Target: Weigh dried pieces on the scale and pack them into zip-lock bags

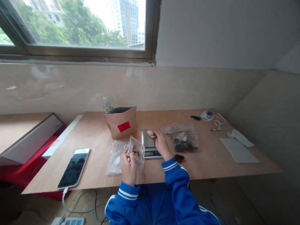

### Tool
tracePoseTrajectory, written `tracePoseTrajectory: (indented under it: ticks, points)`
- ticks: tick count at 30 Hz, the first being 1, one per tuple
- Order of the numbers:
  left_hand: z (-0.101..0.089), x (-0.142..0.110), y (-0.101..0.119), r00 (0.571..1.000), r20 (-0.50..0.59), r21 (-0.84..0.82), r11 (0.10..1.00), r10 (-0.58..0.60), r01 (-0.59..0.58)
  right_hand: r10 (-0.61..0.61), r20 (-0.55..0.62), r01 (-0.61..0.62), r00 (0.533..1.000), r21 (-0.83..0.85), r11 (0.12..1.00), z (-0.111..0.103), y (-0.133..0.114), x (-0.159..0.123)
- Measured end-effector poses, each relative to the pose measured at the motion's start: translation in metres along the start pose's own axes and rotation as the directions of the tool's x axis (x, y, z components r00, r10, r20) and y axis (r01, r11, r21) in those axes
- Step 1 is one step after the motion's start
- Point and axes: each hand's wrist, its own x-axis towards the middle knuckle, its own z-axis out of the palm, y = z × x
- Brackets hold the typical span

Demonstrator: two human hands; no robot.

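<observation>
My left hand (128,164) is closed on a small clear zip bag (141,156) with brown dried pieces (135,151) inside. My right hand (162,144) reaches over the steel pan of a digital kitchen scale (147,142). Its fingertips are closed at the edge of a pale dried slice (150,134), which is over the pan's far part. The fingers partly hide that slice. The scale's display (153,153) faces me, but its reading is too small to make out. Beneath my left hand's bag, more clear plastic bags (114,158) lie flat on the table.
A brown paper pouch (122,123) with a red label stands open behind the bags, before a bottle (107,104). Filled zip bags (185,143) and a dark dried piece (179,158) lie right. A phone (74,169), screwdriver (195,117), white camera (207,115) and paper (238,150) lie farther out.
</observation>
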Motion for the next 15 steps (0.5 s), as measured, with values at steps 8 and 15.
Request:
tracePoseTrajectory:
  ticks: [8, 15]
  points:
    - [0.0, 0.0, 0.003, 1.0, 0.002, -0.004, 1.0, -0.006, 0.006, -0.006, 0.029, 0.01, 1.0, -0.143, 0.99, 0.0, 0.021, -0.002]
    - [-0.001, -0.001, 0.002, 1.0, 0.009, -0.006, 1.0, 0.005, -0.005, 0.042, -0.031, -0.046, 0.999, -0.122, 0.991, -0.011, 0.018, -0.01]
